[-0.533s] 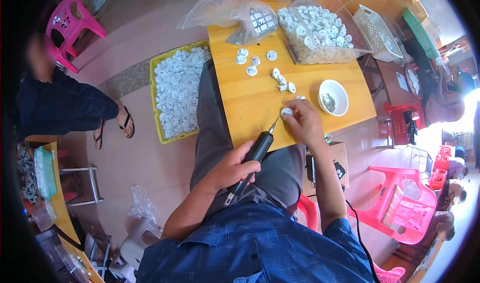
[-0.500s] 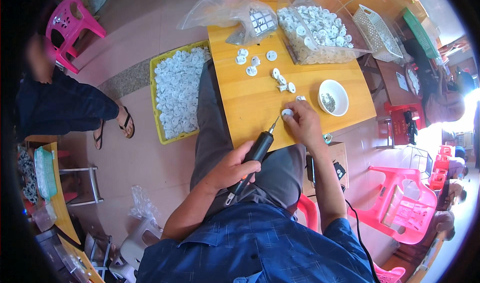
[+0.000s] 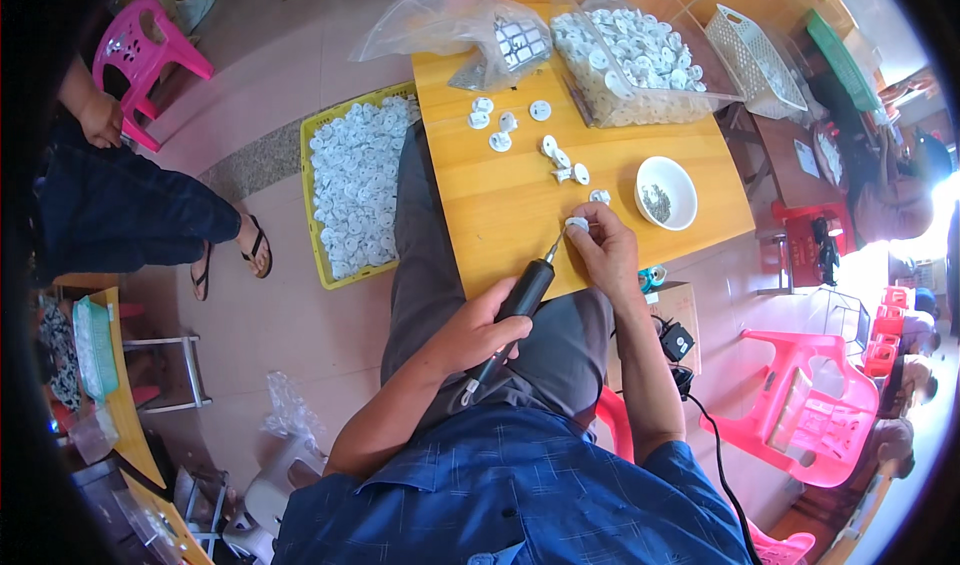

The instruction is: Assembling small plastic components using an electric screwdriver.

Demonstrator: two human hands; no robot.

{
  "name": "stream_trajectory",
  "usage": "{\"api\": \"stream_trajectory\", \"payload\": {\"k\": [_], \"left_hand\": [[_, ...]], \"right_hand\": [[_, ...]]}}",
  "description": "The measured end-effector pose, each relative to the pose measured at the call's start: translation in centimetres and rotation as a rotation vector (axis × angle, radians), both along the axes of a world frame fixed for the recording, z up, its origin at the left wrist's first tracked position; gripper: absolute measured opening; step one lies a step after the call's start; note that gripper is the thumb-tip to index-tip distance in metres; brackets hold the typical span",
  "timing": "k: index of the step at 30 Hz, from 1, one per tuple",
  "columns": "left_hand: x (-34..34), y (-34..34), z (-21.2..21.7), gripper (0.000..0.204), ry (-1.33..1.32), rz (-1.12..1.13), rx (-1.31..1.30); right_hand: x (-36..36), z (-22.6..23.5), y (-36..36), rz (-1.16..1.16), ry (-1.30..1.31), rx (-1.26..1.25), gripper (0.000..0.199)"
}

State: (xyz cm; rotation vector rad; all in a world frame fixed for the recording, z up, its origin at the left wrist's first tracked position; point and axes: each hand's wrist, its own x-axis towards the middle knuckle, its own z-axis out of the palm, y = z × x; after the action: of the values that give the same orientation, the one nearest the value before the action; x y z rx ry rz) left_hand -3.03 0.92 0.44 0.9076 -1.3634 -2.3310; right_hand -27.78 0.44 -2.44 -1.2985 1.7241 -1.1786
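Near the table's edge (image 3: 485,270), the left hand (image 3: 480,327) grips a screwdriver (image 3: 533,282), the right hand (image 3: 608,243) pinches a white disc (image 3: 577,224). Floor (image 3: 300,325) stretches left past a crate (image 3: 360,273).

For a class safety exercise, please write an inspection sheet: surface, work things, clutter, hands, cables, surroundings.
Surface: yellow wooden tabletop bearing white round plastic parts
Work things: black cylindrical screwdriver; white round plastic piece near its tip; white round bowl of small pieces
Clutter: transparent plastic bag; transparent plastic bin of white parts
Hands: left hand grips screwdriver; right hand pinches piece
Cables: thin black cable beside right forearm
Surroundings: yellow plastic crate of white parts; pink plastic chairs; another person at left
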Motion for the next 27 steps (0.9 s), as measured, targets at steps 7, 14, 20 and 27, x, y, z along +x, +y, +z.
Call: {"api": "stream_trajectory", "payload": {"k": [7,14,20,27], "left_hand": [[-0.6,-0.2,-0.3,0.043,-0.013,0.007,0.001],[-1.0,-0.3,-0.5,0.048,-0.031,0.005,-0.017],[-1.3,-0.7,-0.4,0.052,-0.049,-0.007,-0.008],[-1.4,-0.8,-0.3,0.056,-0.045,-0.015,0.0]], "right_hand": [[-0.3,-1.0,0.2,-0.053,-0.005,-0.065,0.021],[-0.3,-0.8,0.2,-0.054,0.053,-0.106,0.019],[-0.3,-0.9,0.2,-0.05,0.065,-0.126,0.019],[-0.3,-0.8,0.3,-0.038,0.09,-0.122,0.018]]}}
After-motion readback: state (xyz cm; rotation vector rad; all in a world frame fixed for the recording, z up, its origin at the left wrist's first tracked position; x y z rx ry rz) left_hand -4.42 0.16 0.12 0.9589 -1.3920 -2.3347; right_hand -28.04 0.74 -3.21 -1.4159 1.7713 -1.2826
